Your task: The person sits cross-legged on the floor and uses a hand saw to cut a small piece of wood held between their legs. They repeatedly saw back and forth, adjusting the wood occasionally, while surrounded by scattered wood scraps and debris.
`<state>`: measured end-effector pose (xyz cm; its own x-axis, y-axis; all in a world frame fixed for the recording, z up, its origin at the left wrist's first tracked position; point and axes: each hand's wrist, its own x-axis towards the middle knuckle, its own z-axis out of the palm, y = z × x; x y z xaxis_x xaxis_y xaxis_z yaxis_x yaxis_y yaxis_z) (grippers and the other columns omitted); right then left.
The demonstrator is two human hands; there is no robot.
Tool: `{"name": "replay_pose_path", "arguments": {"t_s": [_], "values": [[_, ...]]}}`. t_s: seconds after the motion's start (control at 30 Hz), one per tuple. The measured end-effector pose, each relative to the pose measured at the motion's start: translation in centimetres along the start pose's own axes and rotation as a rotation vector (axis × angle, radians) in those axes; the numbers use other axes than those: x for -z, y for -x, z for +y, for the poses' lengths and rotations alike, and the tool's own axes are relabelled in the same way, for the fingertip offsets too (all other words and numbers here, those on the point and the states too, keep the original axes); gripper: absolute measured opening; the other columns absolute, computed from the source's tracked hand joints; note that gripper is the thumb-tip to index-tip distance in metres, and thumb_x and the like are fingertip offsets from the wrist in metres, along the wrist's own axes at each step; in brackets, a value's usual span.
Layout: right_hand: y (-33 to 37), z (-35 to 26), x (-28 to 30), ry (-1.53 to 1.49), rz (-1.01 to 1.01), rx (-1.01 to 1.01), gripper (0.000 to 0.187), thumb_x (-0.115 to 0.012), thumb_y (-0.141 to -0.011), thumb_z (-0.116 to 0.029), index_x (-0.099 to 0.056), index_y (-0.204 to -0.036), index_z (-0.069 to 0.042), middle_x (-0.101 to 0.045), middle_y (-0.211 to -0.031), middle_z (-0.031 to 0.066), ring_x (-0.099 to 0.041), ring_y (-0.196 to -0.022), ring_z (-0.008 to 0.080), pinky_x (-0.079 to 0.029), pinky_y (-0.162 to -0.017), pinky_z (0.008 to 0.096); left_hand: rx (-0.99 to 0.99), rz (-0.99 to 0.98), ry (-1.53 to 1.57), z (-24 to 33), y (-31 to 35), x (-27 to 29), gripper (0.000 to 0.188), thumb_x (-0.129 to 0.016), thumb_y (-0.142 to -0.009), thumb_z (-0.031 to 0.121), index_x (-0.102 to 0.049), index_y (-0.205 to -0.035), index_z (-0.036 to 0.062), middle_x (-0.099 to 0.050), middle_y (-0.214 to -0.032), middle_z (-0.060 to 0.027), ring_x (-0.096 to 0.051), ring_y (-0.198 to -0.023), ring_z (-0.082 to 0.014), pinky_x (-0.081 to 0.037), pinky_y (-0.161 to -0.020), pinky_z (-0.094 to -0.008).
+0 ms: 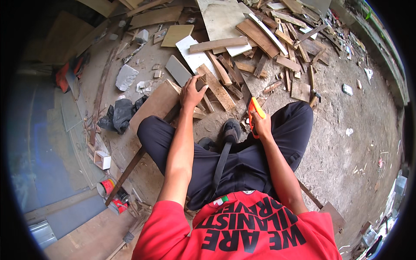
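My left hand is curled at the left edge of a narrow, speckled wooden board, with thumb and forefinger against it. Its other fingers are partly hidden. In my right hand, above my right thigh, is a handsaw with an orange and yellow handle. The saw's dark blade points away from me, to the right of the board and over the wood pile. Short offcuts lie beneath the board. A wide brown plank slants beside my left forearm.
A heap of scrap wood spreads ahead. On the left are a broken white block, a black plastic bag, a small white box and red cans. A hammer lies beyond my right knee. Concrete floor extends right.
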<state>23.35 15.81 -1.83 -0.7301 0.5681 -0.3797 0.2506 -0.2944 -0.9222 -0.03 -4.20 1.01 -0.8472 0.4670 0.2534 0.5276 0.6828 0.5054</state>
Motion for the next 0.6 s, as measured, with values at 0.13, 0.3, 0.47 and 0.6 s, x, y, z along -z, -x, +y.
{"name": "replay_pose_path", "arguments": {"t_s": [0.13,0.3,0.47,0.6], "values": [[-0.1,0.3,0.2,0.035,-0.007,-0.004,0.028,-0.068,-0.088,-0.019,-0.060,-0.068,-0.002,-0.053,-0.055,0.0003,-0.048,-0.046,0.0092,-0.037,-0.045,0.0280,0.086,-0.012,0.020,-0.4,0.1,-0.1,0.046,-0.076,-0.080,0.034,-0.062,-0.117,0.0115,-0.066,-0.115,-0.0115,-0.062,-0.109,-0.0334,-0.049,-0.092,-0.0422],[-1.0,1.6,0.7,0.024,-0.017,-0.002,0.025,-0.068,-0.088,-0.019,-0.062,-0.070,-0.001,-0.057,-0.058,0.0020,-0.052,-0.048,0.0106,-0.039,-0.047,0.0283,0.129,-0.024,0.027,0.1,0.1,0.0,0.048,-0.077,-0.080,0.036,-0.063,-0.116,0.0085,-0.067,-0.115,-0.0131,-0.064,-0.109,-0.0330,-0.051,-0.090,-0.0410],[-1.0,1.9,0.9,0.090,-0.011,-0.022,0.028,-0.068,-0.087,-0.020,-0.063,-0.069,0.000,-0.058,-0.057,0.0041,-0.054,-0.048,0.0124,-0.040,-0.047,0.0297,0.199,-0.111,0.172,-0.6,0.0,0.1,0.057,-0.080,-0.079,0.038,-0.066,-0.120,0.0010,-0.068,-0.119,-0.0194,-0.064,-0.113,-0.0300,-0.048,-0.097,-0.0371],[0.0,1.8,0.8,0.064,-0.034,-0.026,0.028,-0.068,-0.087,-0.020,-0.063,-0.069,0.001,-0.059,-0.056,0.0044,-0.055,-0.048,0.0128,-0.040,-0.047,0.0301,0.180,-0.191,0.271,-2.7,-0.4,0.3,0.065,-0.080,-0.078,0.040,-0.065,-0.122,-0.0046,-0.066,-0.122,-0.0232,-0.064,-0.115,-0.0289,-0.048,-0.099,-0.0362]]}}
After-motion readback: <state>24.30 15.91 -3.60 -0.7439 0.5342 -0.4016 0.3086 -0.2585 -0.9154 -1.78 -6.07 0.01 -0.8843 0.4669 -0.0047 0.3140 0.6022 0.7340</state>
